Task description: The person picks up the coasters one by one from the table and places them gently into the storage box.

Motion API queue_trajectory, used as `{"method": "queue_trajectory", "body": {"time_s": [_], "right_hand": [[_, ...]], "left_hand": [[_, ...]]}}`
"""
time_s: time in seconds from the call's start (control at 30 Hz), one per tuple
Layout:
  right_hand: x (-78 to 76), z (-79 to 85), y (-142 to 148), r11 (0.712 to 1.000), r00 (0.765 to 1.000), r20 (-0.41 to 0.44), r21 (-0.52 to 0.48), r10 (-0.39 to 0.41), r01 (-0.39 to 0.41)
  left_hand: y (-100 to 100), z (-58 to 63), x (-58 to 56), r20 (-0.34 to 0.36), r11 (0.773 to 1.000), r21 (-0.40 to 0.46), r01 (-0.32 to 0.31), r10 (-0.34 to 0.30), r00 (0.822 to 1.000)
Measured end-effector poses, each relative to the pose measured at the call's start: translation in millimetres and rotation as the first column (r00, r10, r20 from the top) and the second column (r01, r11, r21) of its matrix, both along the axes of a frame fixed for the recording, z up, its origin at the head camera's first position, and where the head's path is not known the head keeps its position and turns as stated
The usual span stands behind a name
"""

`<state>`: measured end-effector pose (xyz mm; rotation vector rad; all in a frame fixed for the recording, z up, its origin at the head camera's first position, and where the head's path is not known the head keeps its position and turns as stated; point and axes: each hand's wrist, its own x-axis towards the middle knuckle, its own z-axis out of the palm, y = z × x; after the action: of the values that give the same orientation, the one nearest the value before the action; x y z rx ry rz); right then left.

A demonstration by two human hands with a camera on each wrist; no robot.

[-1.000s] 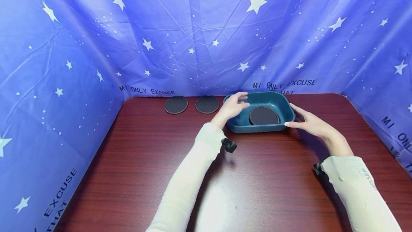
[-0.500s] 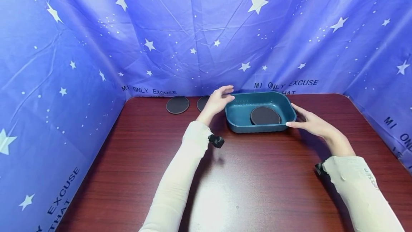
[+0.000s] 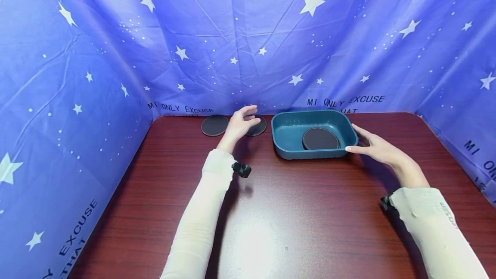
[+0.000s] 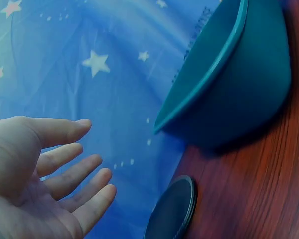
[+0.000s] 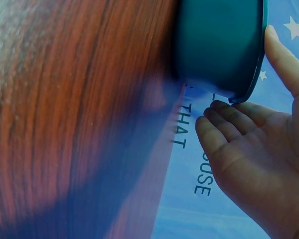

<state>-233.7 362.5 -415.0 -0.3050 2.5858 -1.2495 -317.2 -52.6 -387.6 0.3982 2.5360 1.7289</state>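
A teal rectangular basin [image 3: 310, 154] stands at the back of the table, with one dark round coaster [image 3: 320, 139] lying flat inside. My right hand [image 3: 377, 147] is at its right end; the thumb touches the rim and the straightened fingers lie along the end wall. In the right wrist view those fingers [image 5: 234, 122] are extended. My left hand [image 3: 239, 125] hovers over a second dark coaster [image 3: 257, 128], partly covering it, with nothing in its grasp. Its fingers are spread and loosely bent in the left wrist view. Another coaster [image 3: 214, 125] lies to the left.
The reddish-brown wooden table [image 3: 302, 210] ends at the back against a blue star-patterned curtain [image 3: 217, 46], which also hangs at both sides. Both coasters outside the basin lie close to that back edge. A small black device [image 3: 242, 169] sits on the left wrist.
My left hand has moved left, from over the basin's left side to above the nearer coaster. My right hand has stayed at the basin's right end. The basin and coasters have not moved.
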Motion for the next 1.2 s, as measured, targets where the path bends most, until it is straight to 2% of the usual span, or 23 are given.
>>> {"method": "queue_trajectory", "body": {"time_s": [0.27,0.43,0.63,0.97,1.2], "right_hand": [[1.4,2.1,-2,1.0,1.0,-0.01,-0.01,0.003,-0.003],[3.1,3.8,-3,0.999,1.0,-0.028,-0.045,0.015,-0.016],[2.4,2.9,-2,0.999,1.0,-0.015,-0.034,0.008,-0.008],[1.1,1.7,-2,0.999,1.0,-0.001,-0.037,0.006,-0.006],[1.4,1.4,-1,1.0,1.0,-0.003,-0.028,0.007,-0.007]], "left_hand": [[-32,-6.2,-4.2,-0.013,0.997,0.0,-0.082,0.082,0.997],[-49,-11.0,-8.7,-0.037,0.991,-0.001,-0.136,0.136,0.99],[-69,-12.9,-11.3,-0.027,0.98,0.022,-0.195,0.196,0.98],[-102,-17.0,-19.3,-0.028,0.968,0.079,-0.237,0.24,0.97],[-119,-31.2,-26.7,-0.034,0.953,0.141,-0.268,0.275,0.961]]}}
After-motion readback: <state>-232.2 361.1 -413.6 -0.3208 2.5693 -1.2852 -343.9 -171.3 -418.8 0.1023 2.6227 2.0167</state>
